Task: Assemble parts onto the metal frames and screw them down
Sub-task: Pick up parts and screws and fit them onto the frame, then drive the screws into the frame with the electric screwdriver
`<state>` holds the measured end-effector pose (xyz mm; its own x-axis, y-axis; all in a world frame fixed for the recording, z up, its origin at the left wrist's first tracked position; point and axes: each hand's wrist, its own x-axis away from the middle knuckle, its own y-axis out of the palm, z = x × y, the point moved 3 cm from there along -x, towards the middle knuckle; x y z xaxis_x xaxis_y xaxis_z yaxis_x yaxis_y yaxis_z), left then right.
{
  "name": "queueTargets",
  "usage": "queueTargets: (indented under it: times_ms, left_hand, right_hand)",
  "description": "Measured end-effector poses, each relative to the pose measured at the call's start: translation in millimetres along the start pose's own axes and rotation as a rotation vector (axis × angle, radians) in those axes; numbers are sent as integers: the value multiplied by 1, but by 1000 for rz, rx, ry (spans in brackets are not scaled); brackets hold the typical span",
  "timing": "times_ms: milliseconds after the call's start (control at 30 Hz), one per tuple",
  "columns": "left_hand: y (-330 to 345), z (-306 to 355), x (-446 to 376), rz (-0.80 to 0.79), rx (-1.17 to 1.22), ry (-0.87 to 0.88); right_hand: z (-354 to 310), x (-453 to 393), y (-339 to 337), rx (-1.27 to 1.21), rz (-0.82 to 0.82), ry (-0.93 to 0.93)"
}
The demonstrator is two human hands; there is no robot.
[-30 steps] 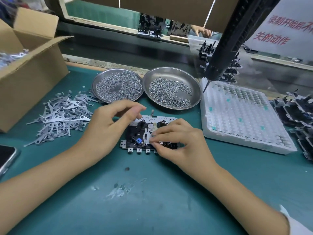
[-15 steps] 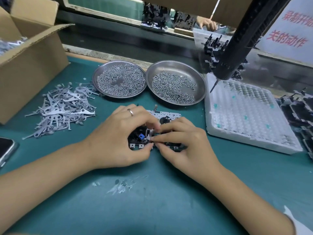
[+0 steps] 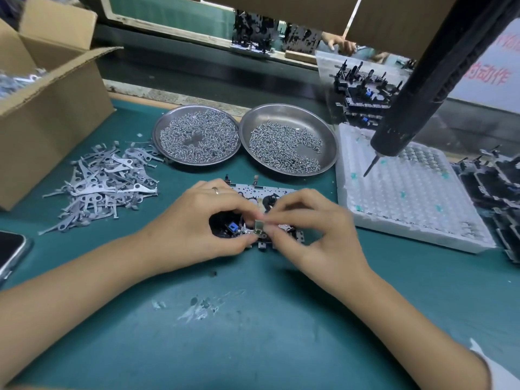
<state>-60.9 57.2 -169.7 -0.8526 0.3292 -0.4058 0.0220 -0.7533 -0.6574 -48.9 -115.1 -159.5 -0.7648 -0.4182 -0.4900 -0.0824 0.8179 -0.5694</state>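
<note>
We see the perforated metal frame with black parts and a blue square component lying flat on the teal work mat, near the centre. Both hands meet over it: the left hand, a ring on one finger, curls over the frame's left half, while the right hand pinches a small silvery metal part between thumb and forefinger — the left fingertips touch that same part. At 12 o'clock from the frame sit two round steel dishes of screws, touching each other. At 9 o'clock lies a heap of flat grey metal levers; at 3 o'clock, a white foam tray, with a black hanging electric screwdriver above it.
</note>
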Motion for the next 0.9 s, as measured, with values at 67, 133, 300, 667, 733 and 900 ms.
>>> queueTargets:
  times_ms: [67,133,300,667,733,900]
  left_hand:
    - [0,0,0,-1,-16,23]
    - [0,-2,1,10,-1,9]
    - [1,-2,0,23,10,-14]
    - [-1,-1,-1,39,25,-24]
    - [-1,-2,-1,35,29,-12]
    - [-1,-2,-2,47,40,-1]
  right_hand:
    - [-8,-2,-15,32,247,-64]
    - [-14,-10,-39,71,541,-130]
    - [0,-69,-104,-92,717,156]
    - [-37,-95,-46,-564,583,14]
    - [-43,-86,-28,-679,504,10]
    - [-51,-70,-2,-840,434,-1]
